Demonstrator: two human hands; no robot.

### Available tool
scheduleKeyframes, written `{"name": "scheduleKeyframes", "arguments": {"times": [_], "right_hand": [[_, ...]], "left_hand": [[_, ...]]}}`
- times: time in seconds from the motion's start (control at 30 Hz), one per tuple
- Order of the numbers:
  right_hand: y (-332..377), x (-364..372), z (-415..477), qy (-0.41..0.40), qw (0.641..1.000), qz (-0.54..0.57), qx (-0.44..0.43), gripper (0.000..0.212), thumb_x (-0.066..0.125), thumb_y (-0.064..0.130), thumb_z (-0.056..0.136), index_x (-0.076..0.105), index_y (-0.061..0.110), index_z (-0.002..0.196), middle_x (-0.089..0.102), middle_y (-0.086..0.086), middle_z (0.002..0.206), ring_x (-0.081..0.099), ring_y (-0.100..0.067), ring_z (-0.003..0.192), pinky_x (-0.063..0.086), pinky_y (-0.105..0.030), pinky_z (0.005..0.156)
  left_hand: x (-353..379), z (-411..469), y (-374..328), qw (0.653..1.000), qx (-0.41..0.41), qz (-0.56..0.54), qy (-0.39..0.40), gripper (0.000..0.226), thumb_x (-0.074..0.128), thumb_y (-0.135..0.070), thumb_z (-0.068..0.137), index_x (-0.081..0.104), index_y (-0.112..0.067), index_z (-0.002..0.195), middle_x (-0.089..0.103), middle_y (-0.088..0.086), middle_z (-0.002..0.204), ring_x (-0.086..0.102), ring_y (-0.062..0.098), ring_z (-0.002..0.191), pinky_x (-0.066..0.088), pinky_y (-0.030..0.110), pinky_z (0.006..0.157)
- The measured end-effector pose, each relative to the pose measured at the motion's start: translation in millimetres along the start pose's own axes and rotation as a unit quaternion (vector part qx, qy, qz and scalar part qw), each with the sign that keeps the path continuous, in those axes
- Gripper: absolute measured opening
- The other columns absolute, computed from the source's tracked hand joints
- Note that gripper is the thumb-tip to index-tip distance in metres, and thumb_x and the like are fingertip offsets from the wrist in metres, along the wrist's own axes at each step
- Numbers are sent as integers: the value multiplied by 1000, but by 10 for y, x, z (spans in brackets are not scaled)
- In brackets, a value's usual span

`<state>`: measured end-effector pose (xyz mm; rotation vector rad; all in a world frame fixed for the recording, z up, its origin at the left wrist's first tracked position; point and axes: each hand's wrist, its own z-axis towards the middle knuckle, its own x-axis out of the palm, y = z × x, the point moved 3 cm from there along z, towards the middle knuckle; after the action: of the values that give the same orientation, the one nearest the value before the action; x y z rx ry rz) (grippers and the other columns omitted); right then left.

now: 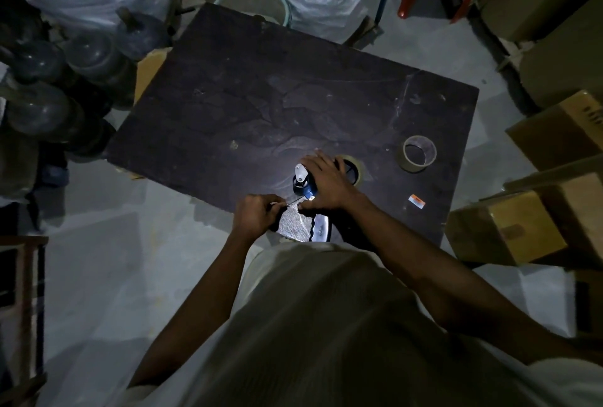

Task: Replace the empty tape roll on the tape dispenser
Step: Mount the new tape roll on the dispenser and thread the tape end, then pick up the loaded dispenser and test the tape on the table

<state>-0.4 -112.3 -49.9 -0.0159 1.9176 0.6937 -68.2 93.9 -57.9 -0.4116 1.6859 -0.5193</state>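
Right hand [321,183] clamps the dispenser [301,183] near the tabletop's [261,86] front edge; left hand [256,219] pinches the tape end [293,225], drawn leftward from it. A spare roll [418,153] lies well right, nearer the right hand, hole upward.

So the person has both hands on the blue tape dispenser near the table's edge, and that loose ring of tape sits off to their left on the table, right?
Not quite. The head view shows the loose ring of tape on the table to the person's right, not their left. The rest holds: the right hand rests on the blue tape dispenser and the left hand works at its near end, close to the table's edge.
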Motion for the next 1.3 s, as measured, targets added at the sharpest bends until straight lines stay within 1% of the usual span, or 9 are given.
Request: {"name": "scheduleKeyframes", "arguments": {"times": [0.37, 0.53, 0.63, 0.73, 0.83, 0.93, 1.03, 1.1, 1.3], "right_hand": [[0, 106, 40, -76, 997, -8, -4, 85, 58, 59, 77, 43, 17, 149, 45, -5, 156, 20, -26, 155, 2, -54, 124], [-17, 122, -55, -61, 998, 22, 16, 103, 72, 68, 73, 35, 16, 154, 25, -7, 166, 12, -28, 156, 4, -54, 125], [41, 40, -299, -146, 988, 43, 0, 93, 74, 71, 67, 48, 19, 139, 46, -7, 141, 39, -28, 132, 31, -47, 111], [110, -88, -549, -221, 975, 34, -7, 50, 73, 63, 77, 58, 19, 97, 56, 2, 95, 49, -17, 94, 39, -36, 84], [60, -13, -699, -169, 980, 63, 82, 62, 56, 73, 83, 53, 15, 62, 56, 2, 57, 57, -16, 60, 45, -33, 59], [-100, 181, -740, -48, 981, 91, 167, 88, 44, 90, 75, 60, 6, 55, 59, -5, 49, 60, -17, 52, 50, -36, 58], [-249, 340, -767, 98, 970, 96, 198, 95, 47, 101, 60, 70, 9, 59, 66, -3, 52, 66, -14, 56, 54, -36, 64], [-318, 414, -794, 140, 954, 123, 234, 93, 53, 99, 55, 69, 8, 58, 67, -2, 53, 65, -15, 55, 51, -33, 62], [-190, 440, -845, 141, 846, 371, 355, 60, 81, 76, 59, 63, 18, 65, 64, 2, 55, 58, -13, 52, 44, -28, 63]], "left_hand": [[-29, 72, 57, 999, 5, 33, -28, 36, 55, -52, 90, 81, -29, 99, 80, -4, 90, 73, 18, 74, 55, 30, 63], [22, 104, 103, 999, -12, 26, -36, 25, 64, -43, 90, 82, -27, 98, 80, -2, 88, 73, 20, 74, 49, 26, 60], [20, 127, 96, 999, -33, 7, -36, 18, 70, -36, 92, 82, -25, 97, 80, -1, 89, 72, 18, 74, 42, 22, 60], [19, 151, 91, 998, -50, 11, -26, 18, 70, -37, 92, 82, -26, 99, 80, -1, 92, 73, 18, 78, 49, 26, 64], [20, 196, 132, 997, -75, 17, -5, 20, 68, -40, 92, 80, -28, 101, 80, -1, 92, 72, 19, 79, 52, 28, 66], [34, 244, 126, 993, -112, -24, 31, 15, 68, -34, 93, 79, -26, 100, 78, 0, 86, 69, 17, 72, 51, 25, 66], [77, 253, -2, 934, -225, -267, 76, 16, 60, -11, 100, 74, -8, 107, 71, 14, 79, 61, 22, 50, 51, 28, 52], [88, 227, -85, 878, -280, -376, 94, 18, 54, -5, 102, 71, -1, 108, 68, 23, 81, 58, 24, 42, 49, 30, 44], [94, 274, -77, 819, -330, -459, 100, 27, 40, 2, 105, 67, 5, 104, 64, 25, 78, 59, 24, 45, 52, 30, 42]]}}
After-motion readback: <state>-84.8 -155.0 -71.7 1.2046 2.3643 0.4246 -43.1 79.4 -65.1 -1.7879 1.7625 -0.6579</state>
